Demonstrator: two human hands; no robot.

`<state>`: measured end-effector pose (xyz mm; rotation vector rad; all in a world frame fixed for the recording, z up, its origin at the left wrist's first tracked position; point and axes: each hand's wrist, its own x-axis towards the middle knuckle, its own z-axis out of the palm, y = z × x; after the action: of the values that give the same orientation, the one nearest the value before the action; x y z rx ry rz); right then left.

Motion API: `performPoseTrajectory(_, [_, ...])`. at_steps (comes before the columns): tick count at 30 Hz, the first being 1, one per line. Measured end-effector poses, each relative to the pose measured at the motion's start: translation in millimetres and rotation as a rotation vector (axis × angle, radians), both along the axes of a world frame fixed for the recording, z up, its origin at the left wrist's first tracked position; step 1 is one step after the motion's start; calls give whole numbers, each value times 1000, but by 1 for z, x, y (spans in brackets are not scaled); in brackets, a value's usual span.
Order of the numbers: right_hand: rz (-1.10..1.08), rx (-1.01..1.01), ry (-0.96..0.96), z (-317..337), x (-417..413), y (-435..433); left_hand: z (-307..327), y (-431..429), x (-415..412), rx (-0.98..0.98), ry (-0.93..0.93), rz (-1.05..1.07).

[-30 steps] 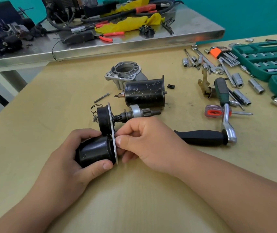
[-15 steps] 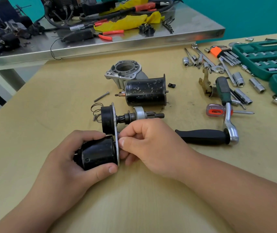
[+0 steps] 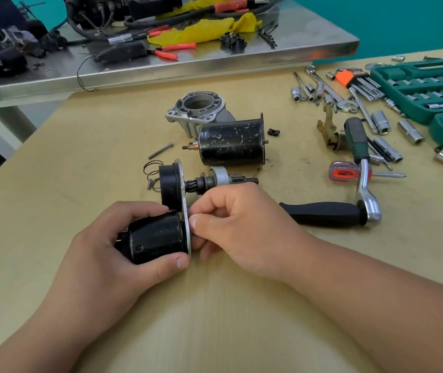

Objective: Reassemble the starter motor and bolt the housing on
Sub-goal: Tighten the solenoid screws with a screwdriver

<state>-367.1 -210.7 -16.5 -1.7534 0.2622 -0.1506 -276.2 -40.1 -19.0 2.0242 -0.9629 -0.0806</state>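
My left fingers (image 3: 170, 265): curled round the black cylinder (image 3: 158, 238), thumb along its near side, the others over the top. My left hand (image 3: 99, 257) is low over the wooden table (image 3: 215, 319).

My right fingers (image 3: 197, 223): curled in, thumb and forefinger tips together against the right face of the metal plate (image 3: 183, 184). Whether they nip the plate or some small part against it, I cannot tell. My right hand (image 3: 244, 230) is just right of the cylinder.

- Starter assembly: the cylinder and a black cap (image 3: 168, 184) sit side by side on the plate's left face, the cap farther off. A geared shaft (image 3: 223, 179) points right from the plate, just beyond my right knuckles.
- Spring (image 3: 151, 168): on the table, just left of the cap.
- Bolt (image 3: 161, 150): loose, a little farther off than the spring.
- Motor body (image 3: 231, 142): black, on its side, just beyond the shaft.
- Aluminium housing (image 3: 198, 109): just behind the motor body's left end, open mouth up.
- Ratchet (image 3: 322, 218): black handle just right of my right hand, head at the right end.
- Screwdriver (image 3: 344, 175): red and clear handle, just beyond the ratchet head.
- Loose sockets (image 3: 380, 122), hex keys (image 3: 349, 79), green socket case (image 3: 417, 87): far right.
- Steel bench (image 3: 215, 65): at the far side, bearing a yellow cloth (image 3: 201, 30), red-handled pliers (image 3: 173, 51) and cables.
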Motion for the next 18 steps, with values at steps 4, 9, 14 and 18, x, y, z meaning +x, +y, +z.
performPoseTrajectory(4, [-8, -5, -1, 0, 0, 3, 2, 1, 4, 14, 24, -24])
performPoseTrajectory(9, [-29, -18, 0, -1, -2, 7, 6, 4, 14, 24, 86, -110])
performPoseTrajectory(14, [-20, -46, 5, 0, -4, 9, 7, 7, 21, 39, 130, -181])
performPoseTrajectory(18, [-17, -60, 18, 1, -5, 9, 6, 8, 17, 34, 82, -169])
